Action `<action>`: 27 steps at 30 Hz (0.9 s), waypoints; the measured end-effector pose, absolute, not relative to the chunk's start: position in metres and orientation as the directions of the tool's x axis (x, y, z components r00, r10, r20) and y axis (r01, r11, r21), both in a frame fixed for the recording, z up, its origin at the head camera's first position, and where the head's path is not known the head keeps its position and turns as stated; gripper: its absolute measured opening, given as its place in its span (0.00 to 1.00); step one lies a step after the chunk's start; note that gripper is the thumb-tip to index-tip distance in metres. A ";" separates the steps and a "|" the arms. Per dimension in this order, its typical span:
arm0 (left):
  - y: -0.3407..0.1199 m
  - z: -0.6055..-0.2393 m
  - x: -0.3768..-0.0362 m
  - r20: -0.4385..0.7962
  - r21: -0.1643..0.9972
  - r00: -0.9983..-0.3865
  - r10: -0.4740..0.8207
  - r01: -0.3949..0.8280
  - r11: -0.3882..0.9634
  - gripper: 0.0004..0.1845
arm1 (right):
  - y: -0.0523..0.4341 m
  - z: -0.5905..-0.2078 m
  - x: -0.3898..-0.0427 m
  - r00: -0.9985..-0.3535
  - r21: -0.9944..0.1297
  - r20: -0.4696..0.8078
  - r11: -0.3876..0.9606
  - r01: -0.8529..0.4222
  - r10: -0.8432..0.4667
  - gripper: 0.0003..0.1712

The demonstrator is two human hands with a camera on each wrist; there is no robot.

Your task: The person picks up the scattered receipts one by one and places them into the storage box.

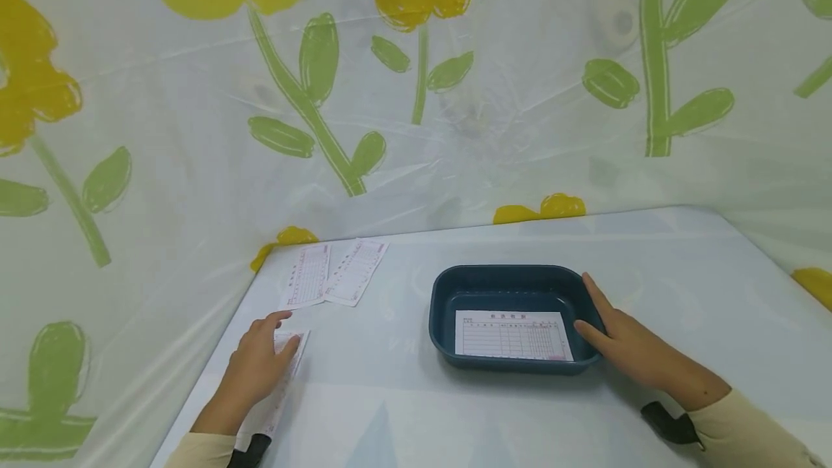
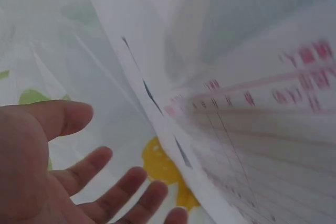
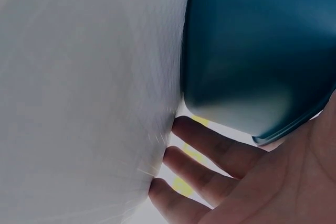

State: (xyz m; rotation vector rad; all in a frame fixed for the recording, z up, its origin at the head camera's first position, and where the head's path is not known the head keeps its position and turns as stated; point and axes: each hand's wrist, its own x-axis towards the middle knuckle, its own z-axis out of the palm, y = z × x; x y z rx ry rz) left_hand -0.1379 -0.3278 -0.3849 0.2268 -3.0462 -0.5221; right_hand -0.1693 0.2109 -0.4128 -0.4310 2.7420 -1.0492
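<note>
The left hand (image 1: pixel 260 363) lies flat with relaxed fingers on a printed slip (image 1: pixel 281 381) near the table's edge. The right hand (image 1: pixel 624 341), fingers straight, rests against the outer wall of a dark blue tray (image 1: pixel 448 295) holding 1 form (image 1: pixel 512 335). Beyond the left hand lie 2 more slips (image 1: pixel 334 273).

On the bench (image 1: pixel 403 410) a tray (image 1: pixel 448 295) stands right of centre, with a printed form (image 1: pixel 512 335) lying flat in it toward its near side. The right hand (image 1: pixel 624 341) rests against the tray's right rim. Well apart to the left, the left hand (image 1: pixel 260 363) lies on a slip of paper (image 1: pixel 276 396) near the bench's left edge. Behind that hand, toward the back left corner, two more slips (image 1: pixel 334 273) lie side by side, touching. A curtain (image 1: pixel 195 150) hangs behind and to the left of the bench.
</note>
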 end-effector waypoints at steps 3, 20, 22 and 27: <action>-0.338 -0.386 -0.136 -0.034 0.316 -0.982 -0.186 -0.187 0.930 0.34 | 0.210 -0.413 -0.169 -0.944 -0.668 -0.054 0.714 -0.208 -0.326 0.50; -0.370 -0.394 -0.133 -0.194 0.181 -0.941 -0.277 -0.311 0.933 0.60 | 0.210 -0.416 -0.172 -0.947 -0.654 -0.054 0.727 -0.207 -0.317 0.50; -0.371 -0.395 -0.133 -0.204 0.169 -0.937 -0.284 -0.320 0.932 0.61 | 0.209 -0.416 -0.171 -0.948 -0.652 -0.056 0.730 -0.202 -0.313 0.51; -0.371 -0.395 -0.135 -0.209 0.142 -0.926 -0.313 -0.346 0.928 0.63 | 0.210 -0.417 -0.171 -0.950 -0.647 -0.055 0.736 -0.200 -0.306 0.51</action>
